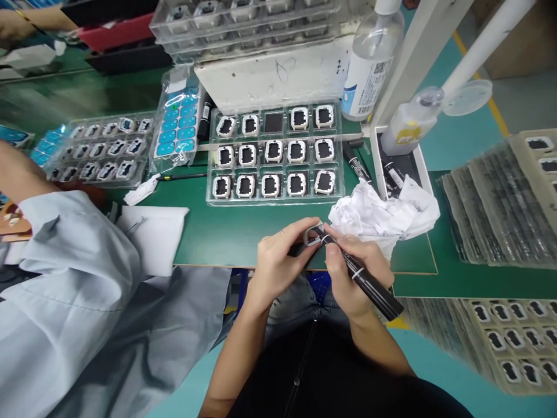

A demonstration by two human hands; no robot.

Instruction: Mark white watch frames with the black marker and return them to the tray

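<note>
My left hand [278, 258] pinches a small white watch-case frame [311, 237] between thumb and fingers, just over the table's front edge. In my right hand [354, 270] is a black marker pen [375, 293], its tip end at the frame and its thick end pointing down to the right. Whether the tip touches the frame I cannot tell. Beyond my hands lies a clear plastic tray [276, 200] of similar frames in rows; one pocket in its back row shows only a dark square [274, 123].
Crumpled white cloth [383, 212] lies right of my hands. Behind it stand a clear bottle [369, 64], a smaller bottle [409, 125] and a white box [424, 168] holding markers. Stacked trays [491, 203] rise at the right. A co-worker's grey sleeve [87, 244] is close at the left.
</note>
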